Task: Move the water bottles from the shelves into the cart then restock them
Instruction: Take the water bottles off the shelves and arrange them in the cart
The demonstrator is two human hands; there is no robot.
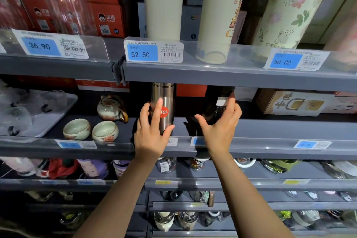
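A steel bottle with a red round sticker stands upright on the middle grey shelf. My left hand is wrapped around its lower body. To the right, a black bottle with a white tag stands on the same shelf. My right hand grips it from the right side, fingers over its top part. The tops of both bottles are hidden behind the upper shelf's front edge. No cart is in view.
Tall cream bottles and a floral one stand on the upper shelf above price tags. A teapot, two tea bowls and a tray of glasses sit left. A box sits right. Lower shelves hold several bottles.
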